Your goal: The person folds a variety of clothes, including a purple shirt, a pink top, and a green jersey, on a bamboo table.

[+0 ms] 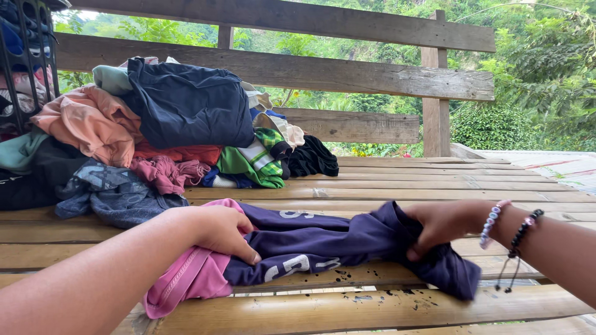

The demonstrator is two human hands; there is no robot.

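Worktop [434, 186]: a slatted bamboo platform is seen, backed by a rail of weathered wooden planks [347, 74]; green foliage is visible beyond.
Laundry pile [161, 136]: a heap of loose clothes is stacked at the rear left of the worktop; a dark navy garment [186, 102] lies on top, a peach one [87, 124] to its left, a green checked piece [257, 161] and a black piece [310, 158] at its right edge, and a blue-grey one [118, 195] at the front.
Black basket [25, 56]: a wire basket filled with clothes is seen at the far left, beside the pile.
Purple garment [323, 239]: it is laid flat and stretched across the front slats between the two hands, with pale lettering on it; a pink garment [192, 279] lies partly under its left end.
Left hand [217, 229]: its grip is pressed down on the left end of the purple garment, fingers curled over the cloth, where purple meets pink.
Right hand [444, 223]: its grip is clamped on a bunched fold at the right end of the purple garment.
Bracelets [509, 229]: a pale beaded one and a dark beaded one are worn on the right wrist.
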